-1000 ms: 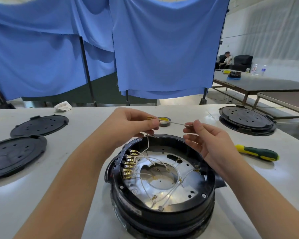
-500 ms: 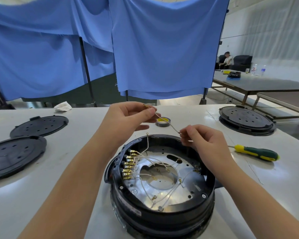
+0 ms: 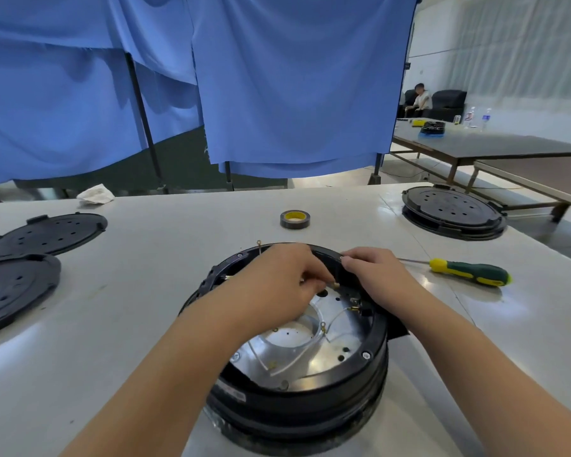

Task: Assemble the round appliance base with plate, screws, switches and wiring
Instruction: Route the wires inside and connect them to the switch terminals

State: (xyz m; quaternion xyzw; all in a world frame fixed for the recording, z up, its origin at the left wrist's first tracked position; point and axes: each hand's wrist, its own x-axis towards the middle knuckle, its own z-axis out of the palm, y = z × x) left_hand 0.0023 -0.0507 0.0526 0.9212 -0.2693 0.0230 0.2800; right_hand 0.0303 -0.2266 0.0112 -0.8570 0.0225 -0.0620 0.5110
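Observation:
The round black appliance base (image 3: 310,400) sits on the white table in front of me, with a shiny metal plate (image 3: 330,347) and thin white wires inside it. My left hand (image 3: 277,282) reaches down into the base and pinches a white wire with a brass terminal (image 3: 335,285) at its fingertips. My right hand (image 3: 373,275) rests curled over the far right rim, fingertips pinched at the rim, seemingly on the same wire. A loose ring terminal (image 3: 259,242) sticks up past the far rim. The row of terminals on the left inner wall is hidden under my left hand.
A yellow-and-green screwdriver (image 3: 468,275) lies right of the base. A roll of tape (image 3: 295,218) sits beyond it. Two black round covers (image 3: 47,234) (image 3: 14,288) lie at the left, and stacked black bases (image 3: 452,212) at the far right. Blue curtains hang behind the table.
Both hands dropped from above the base down into it, carrying the white wire with them. The camera tilted down and closer, so the tape roll is now uncovered.

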